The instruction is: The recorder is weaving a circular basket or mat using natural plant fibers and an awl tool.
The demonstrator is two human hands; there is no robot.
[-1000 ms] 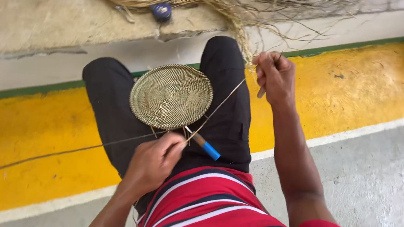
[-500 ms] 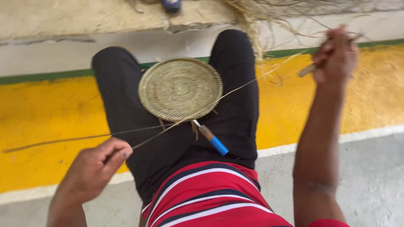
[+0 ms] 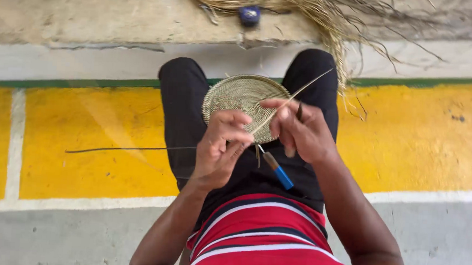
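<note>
The woven disc (image 3: 244,97) is resting on the person's knees; both the left hand (image 3: 221,148) and right hand (image 3: 301,132) are pinching the strand (image 3: 291,100). Keeping it taut probably helps.

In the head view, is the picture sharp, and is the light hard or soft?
Head view: soft, even light with no hard shadows; the woven disc and left hand are fairly sharp; the right hand is slightly blurred; the dry fibre bundle at the top edge looks softer.
</note>
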